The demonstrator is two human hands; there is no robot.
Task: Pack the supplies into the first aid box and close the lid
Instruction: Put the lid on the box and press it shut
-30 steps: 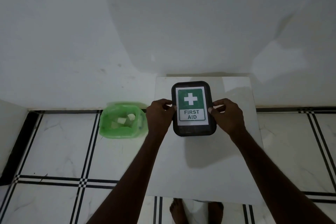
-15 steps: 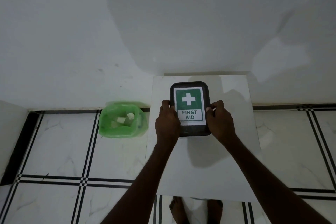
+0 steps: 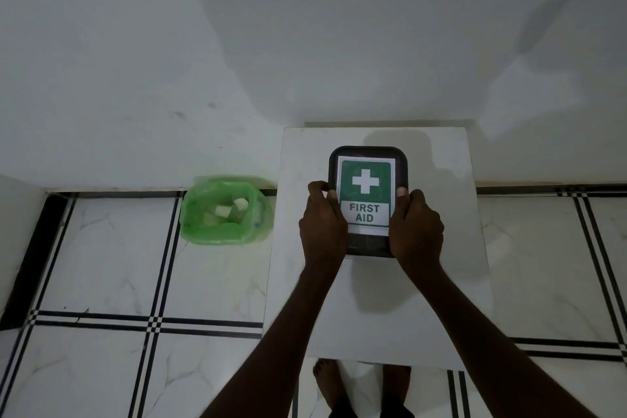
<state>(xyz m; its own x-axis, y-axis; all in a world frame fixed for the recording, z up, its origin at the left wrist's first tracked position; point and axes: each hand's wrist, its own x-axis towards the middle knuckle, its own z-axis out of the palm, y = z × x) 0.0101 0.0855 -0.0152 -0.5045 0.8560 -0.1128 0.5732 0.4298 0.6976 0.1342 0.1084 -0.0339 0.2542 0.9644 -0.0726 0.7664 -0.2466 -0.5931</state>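
Note:
A black first aid box (image 3: 368,153) with a green and white "FIRST AID" label lies flat on a white marble table (image 3: 373,309), its lid down. My left hand (image 3: 322,224) grips the box's left edge, thumb on the lid. On the opposite edge my right hand (image 3: 415,227) holds it the same way, thumb resting near the label. No loose supplies are visible on the table; the box's contents are hidden.
A bin lined with a green bag (image 3: 225,210) stands on the floor left of the table, with pale scraps inside. A white wall rises behind the table. Tiled floor with black lines surrounds it; bare feet (image 3: 325,383) show below the table's front edge.
Both hands have slid from the box's sides toward its near corners and now press down on the lid. The box has stayed in place on the table.

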